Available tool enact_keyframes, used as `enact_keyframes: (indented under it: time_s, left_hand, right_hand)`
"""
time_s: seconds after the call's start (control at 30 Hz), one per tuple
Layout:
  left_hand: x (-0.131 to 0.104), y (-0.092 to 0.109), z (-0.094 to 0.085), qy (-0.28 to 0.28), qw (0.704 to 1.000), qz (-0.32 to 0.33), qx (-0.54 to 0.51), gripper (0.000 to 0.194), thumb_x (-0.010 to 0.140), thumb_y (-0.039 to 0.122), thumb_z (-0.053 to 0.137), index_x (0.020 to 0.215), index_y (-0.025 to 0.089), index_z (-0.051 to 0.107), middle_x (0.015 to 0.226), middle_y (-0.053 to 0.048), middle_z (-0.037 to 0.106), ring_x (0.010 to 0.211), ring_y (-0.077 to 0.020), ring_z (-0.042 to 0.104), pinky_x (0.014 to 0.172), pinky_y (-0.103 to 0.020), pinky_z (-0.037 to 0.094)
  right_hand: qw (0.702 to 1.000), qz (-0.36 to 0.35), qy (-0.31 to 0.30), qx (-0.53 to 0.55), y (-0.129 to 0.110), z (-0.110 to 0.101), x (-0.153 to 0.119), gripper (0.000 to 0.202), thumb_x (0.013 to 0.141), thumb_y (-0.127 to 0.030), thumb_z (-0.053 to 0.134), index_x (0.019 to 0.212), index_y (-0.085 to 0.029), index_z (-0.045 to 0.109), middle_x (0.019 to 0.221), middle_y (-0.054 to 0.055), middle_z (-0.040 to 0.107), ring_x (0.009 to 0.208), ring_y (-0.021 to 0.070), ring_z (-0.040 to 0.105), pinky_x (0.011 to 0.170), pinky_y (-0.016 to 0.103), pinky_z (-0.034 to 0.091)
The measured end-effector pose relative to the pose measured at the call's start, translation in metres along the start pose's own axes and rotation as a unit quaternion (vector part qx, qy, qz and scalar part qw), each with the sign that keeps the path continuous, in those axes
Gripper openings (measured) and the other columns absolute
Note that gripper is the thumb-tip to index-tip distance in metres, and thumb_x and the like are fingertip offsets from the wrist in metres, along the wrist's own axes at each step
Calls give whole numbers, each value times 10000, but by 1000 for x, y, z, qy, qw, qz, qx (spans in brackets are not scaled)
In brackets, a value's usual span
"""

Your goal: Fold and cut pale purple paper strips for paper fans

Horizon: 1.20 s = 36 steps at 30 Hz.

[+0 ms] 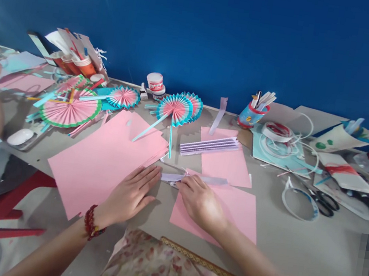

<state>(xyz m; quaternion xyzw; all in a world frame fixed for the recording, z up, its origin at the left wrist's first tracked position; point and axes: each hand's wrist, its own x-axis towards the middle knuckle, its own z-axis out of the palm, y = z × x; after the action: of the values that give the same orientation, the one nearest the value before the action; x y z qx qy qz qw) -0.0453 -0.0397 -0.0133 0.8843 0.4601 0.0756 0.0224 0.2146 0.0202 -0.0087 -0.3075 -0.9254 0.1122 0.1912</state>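
Near the middle of the table, in the head view, the right hand (204, 202) is on a narrow lilac strip (214, 180), its fingers bent and bunched together; whether they pinch the strip or only press it, I cannot tell. Just left of the strip, the left hand (134, 190) lies palm down beside the pink stack (96, 161), four fingers close together and nearly straight, thumb held apart. Under the right wrist is a pink sheet (228, 217). Beyond the strip, a pleated lilac paper (204, 146) lies partly on another pink sheet (227, 166). Far from the hands, pink-and-blue fans (175, 108) lie near a tub (154, 82), with a green-edged fan (69, 110) farther left. To the right are a pen cup (251, 115), a tape roll (278, 132) and, nearer, scissors (326, 204).
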Motion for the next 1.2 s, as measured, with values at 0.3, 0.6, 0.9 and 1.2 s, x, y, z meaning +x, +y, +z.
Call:
enact_keyframes:
  time_s: [0.3,0.6,0.9,1.2]
  left_hand:
    - [2,-3,-1,-1,999,-11,-38,561,1038,242,370,1580,193,230,1612,-81,309,1505,-219,257,1224,-453,280]
    - [2,-6,0,-1,999,-11,-46,532,1039,230,358,1563,195,275,1607,-66,324,1502,-206,266,1221,-443,289]
    - [2,-6,-1,-6,999,-9,-39,509,1041,224,358,1547,182,310,1612,-63,313,1505,-209,255,1221,-441,283]
    - [2,-5,1,6,999,-11,-37,514,1030,193,381,1540,185,322,1599,-56,345,1498,-198,273,1222,-426,282]
  right_hand:
    - [1000,-21,16,3,2,2,2,284,907,-42,465,1058,-178,664,967,92,643,997,236,589,996,453,509]
    - [999,-30,16,3,4,5,2,263,929,-65,455,1066,-162,657,978,96,645,1005,236,588,1001,451,505]
    - [999,-40,13,-3,5,5,6,259,924,-55,459,1047,-169,655,971,91,641,998,232,581,1014,446,490]
    - [998,-56,-11,5,6,4,5,269,923,-50,454,1072,-152,653,1023,98,650,1005,226,587,1039,434,457]
